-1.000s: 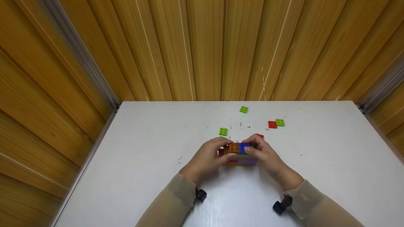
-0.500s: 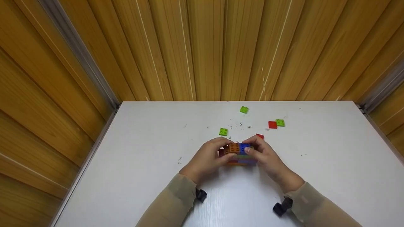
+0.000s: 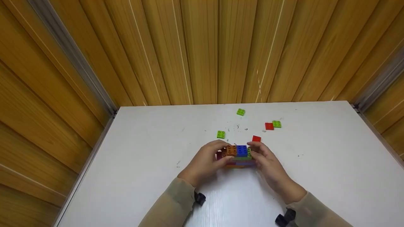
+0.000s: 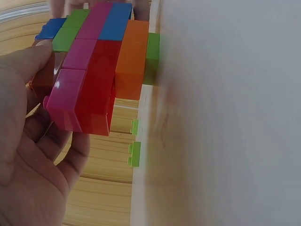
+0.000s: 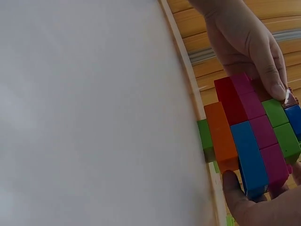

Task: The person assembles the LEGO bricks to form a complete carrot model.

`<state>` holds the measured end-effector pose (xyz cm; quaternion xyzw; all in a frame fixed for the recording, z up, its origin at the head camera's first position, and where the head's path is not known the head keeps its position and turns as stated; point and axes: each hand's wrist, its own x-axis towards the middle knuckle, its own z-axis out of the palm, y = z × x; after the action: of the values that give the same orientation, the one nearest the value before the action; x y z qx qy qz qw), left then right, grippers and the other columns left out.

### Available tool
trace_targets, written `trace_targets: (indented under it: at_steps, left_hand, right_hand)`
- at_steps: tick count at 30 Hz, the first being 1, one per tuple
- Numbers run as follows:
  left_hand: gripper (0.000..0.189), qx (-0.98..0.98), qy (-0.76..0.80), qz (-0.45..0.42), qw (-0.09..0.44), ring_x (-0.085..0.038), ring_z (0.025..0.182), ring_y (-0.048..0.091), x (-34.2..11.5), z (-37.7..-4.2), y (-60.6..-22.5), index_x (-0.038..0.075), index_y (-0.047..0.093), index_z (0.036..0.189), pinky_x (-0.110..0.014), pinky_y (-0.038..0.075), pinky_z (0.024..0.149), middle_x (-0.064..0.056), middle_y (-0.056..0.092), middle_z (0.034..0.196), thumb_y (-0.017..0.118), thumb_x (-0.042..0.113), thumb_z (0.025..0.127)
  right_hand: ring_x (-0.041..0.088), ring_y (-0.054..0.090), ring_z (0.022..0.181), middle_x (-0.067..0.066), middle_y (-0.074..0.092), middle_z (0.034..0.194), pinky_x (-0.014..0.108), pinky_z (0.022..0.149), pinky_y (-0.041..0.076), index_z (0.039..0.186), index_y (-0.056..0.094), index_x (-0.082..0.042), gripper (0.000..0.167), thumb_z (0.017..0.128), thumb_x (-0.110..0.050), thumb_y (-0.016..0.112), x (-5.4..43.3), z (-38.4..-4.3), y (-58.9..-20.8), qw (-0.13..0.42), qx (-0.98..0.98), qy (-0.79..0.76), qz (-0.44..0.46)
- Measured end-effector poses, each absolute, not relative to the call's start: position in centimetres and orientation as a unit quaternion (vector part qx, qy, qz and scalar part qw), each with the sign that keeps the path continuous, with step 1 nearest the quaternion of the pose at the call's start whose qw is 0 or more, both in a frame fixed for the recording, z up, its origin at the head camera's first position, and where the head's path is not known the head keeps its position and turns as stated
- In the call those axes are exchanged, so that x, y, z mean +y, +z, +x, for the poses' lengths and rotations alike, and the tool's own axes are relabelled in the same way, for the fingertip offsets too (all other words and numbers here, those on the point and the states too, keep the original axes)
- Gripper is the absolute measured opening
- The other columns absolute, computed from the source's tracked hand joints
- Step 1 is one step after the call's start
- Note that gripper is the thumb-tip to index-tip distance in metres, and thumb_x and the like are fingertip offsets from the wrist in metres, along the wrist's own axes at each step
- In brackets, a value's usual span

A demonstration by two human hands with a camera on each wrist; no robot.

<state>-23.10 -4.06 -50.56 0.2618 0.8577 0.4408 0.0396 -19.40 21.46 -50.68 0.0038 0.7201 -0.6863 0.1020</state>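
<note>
A built structure of toy bricks (image 3: 241, 159) stands between both hands, with an orange brick (image 3: 231, 150) and a blue brick (image 3: 242, 150) side by side on top. Its lower layers show green, pink, red, blue and orange in the wrist views. My left hand (image 3: 208, 160) grips its left end, thumb on the near side and fingers on the far side. At the right end, my right hand (image 3: 268, 164) holds it with thumb and fingers, beside a green brick of the upper layer. In the right wrist view, one fingertip (image 5: 231, 181) lies just under the orange lower brick (image 5: 220, 136).
Beyond the hands lie loose green bricks (image 3: 221, 134) (image 3: 240, 112), plus a red piece (image 3: 269, 126) against another green brick (image 3: 276, 124). A second red piece (image 3: 256, 138) is just past the right hand. Wood-look panels (image 3: 202, 53) rise behind the white table (image 3: 142, 142).
My right hand has slid right, its thumb leaving the top of the blue brick for the structure's right end. The left hand keeps its grip. The head view has shifted slightly.
</note>
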Motion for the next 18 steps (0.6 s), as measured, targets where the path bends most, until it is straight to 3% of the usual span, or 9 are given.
trace_targets:
  at_steps: [5,18]
  left_hand:
    - [0.033,0.855,0.449,0.256,0.047,-0.007,0.116,0.065,-4.02,-23.04,-50.46,0.025,0.075,0.139,-0.029,0.059,0.102,0.012,0.074,0.133,0.080,0.036,0.107]
    - [0.034,0.848,0.468,0.239,0.067,-0.007,0.116,0.066,-4.00,-22.98,-50.64,0.030,0.075,0.138,-0.031,0.059,0.105,0.015,0.074,0.133,0.082,0.037,0.106]
  right_hand:
    - [0.015,0.063,0.127,0.001,0.068,0.139,0.022,0.105,0.056,0.142,0.062,-0.003,0.027,0.118,-0.011,0.054,21.71,-19.43,-51.00,0.086,0.694,-0.714,0.029]
    - [0.019,0.061,0.127,0.004,0.066,0.137,0.022,0.105,0.059,0.140,0.064,-0.001,0.027,0.114,-0.006,0.063,21.69,-19.33,-51.40,0.068,0.699,-0.712,0.017]
